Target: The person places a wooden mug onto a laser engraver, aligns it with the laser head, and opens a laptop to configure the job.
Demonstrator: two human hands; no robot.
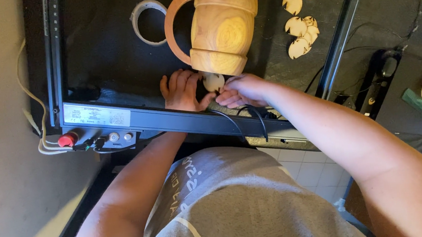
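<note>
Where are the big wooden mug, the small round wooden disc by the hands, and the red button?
wooden mug (223,26), head view, on its barrel-shaped side.
small wooden disc (213,82), head view, on its flat pale face.
red button (67,140), head view, on its rounded cap.

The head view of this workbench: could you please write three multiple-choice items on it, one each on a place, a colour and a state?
1. Where does the wooden barrel mug stand?
A. on the dark bed beyond the hands
B. on the tiled floor
C. on the person's lap

2. What colour is the round button on the frame's near left corner?
A. blue
B. red
C. yellow

3. What are the left hand and right hand doing?
A. hanging free
B. resting apart
C. meeting at a small pale wooden disc

Answers: 1 A, it stands on the black surface above the hands; 2 B, it shows red; 3 C, both sets of fingertips touch the disc.
</note>
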